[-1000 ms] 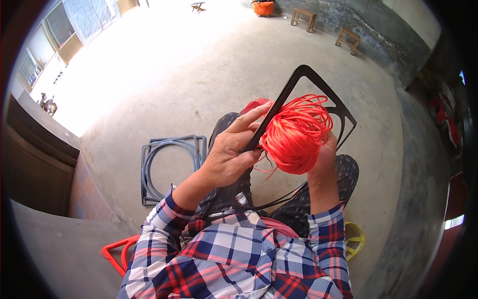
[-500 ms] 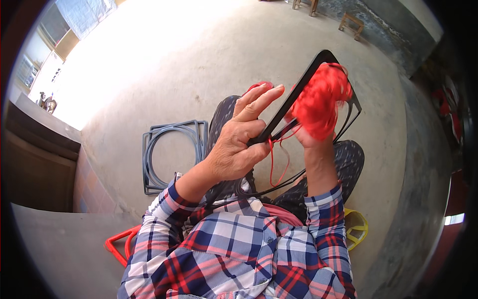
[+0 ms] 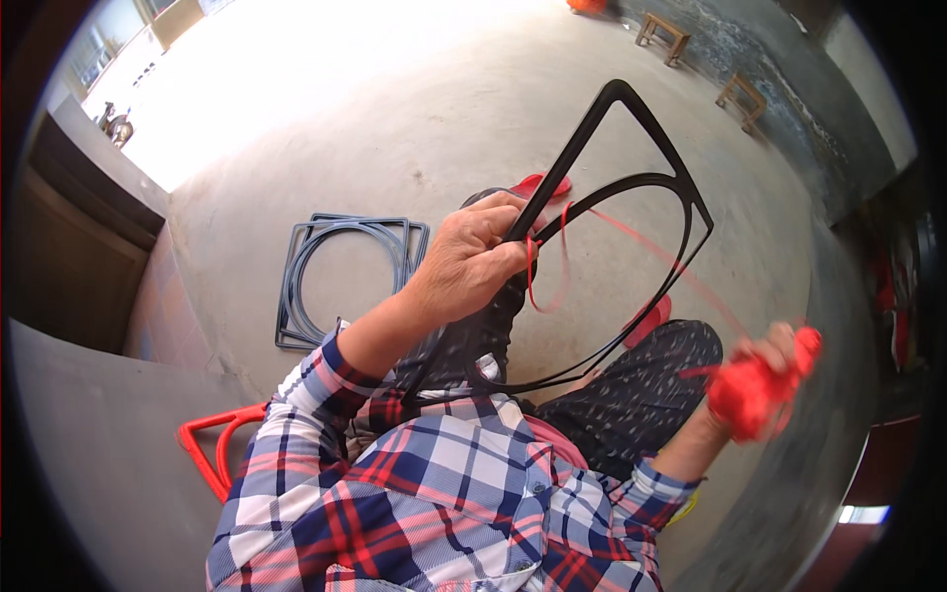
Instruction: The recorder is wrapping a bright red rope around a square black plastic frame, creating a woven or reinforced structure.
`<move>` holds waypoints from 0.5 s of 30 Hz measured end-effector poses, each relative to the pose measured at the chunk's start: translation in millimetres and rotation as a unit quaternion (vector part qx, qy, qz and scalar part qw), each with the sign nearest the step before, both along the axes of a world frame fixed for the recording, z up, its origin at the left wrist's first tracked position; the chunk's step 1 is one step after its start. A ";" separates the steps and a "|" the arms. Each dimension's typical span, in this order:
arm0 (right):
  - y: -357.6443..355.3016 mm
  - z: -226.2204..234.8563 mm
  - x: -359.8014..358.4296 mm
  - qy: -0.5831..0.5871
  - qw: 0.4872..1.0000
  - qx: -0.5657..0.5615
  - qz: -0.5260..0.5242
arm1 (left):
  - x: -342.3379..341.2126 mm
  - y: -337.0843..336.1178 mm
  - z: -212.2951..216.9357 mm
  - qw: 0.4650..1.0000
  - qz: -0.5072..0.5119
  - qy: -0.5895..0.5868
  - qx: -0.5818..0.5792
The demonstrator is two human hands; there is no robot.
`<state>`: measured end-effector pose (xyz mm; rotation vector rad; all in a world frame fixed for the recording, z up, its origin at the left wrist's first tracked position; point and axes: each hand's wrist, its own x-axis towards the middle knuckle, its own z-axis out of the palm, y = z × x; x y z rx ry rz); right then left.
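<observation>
1. Your left hand (image 3: 473, 259) grips the black frame (image 3: 631, 187), fingers shut tight, above your lap.
2. Your right hand (image 3: 764, 380) squeezes the red cord ball (image 3: 750, 395).
3. You seem to be wrapping; next, pull the cord (image 3: 651, 247) tight.

The floor (image 3: 414, 109) is bare grey concrete, pale and glaring where sunlight falls across its far left part, duller toward the right. A stack of dark frames (image 3: 340, 276), each a square with a ring inside, lies flat on it just left of the person's knees. A red frame (image 3: 212, 449) of the same kind lies nearer, at the lower left, partly hidden by the checked sleeve. Two small wooden stools (image 3: 663, 32) stand well apart from these at the far right, near the dark wall. Red sandals (image 3: 541, 184) rest on the concrete beyond the knees.
</observation>
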<state>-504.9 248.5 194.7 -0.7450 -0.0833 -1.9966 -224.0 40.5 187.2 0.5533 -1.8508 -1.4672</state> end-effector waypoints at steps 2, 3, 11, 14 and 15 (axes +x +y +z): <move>34.3 11.6 -16.1 -0.026 0.999 -0.025 -0.015 | 1.7 -10.1 -13.5 1.000 -0.010 0.016 0.021; 46.7 13.9 -26.3 -0.037 0.998 -0.041 -0.014 | 4.2 -12.7 -18.6 0.999 -0.018 0.027 0.039; 146.2 0.0 -70.4 -0.113 0.988 0.018 -0.101 | 19.5 -25.9 -21.4 0.975 0.055 0.022 0.213; 147.6 -18.5 -77.5 -0.048 0.978 0.083 -0.185 | 21.0 -25.7 -19.4 0.976 0.084 0.001 0.202; 146.4 -28.9 -81.4 -0.001 0.969 0.109 -0.220 | 22.1 -25.0 -19.2 0.976 0.084 -0.001 0.202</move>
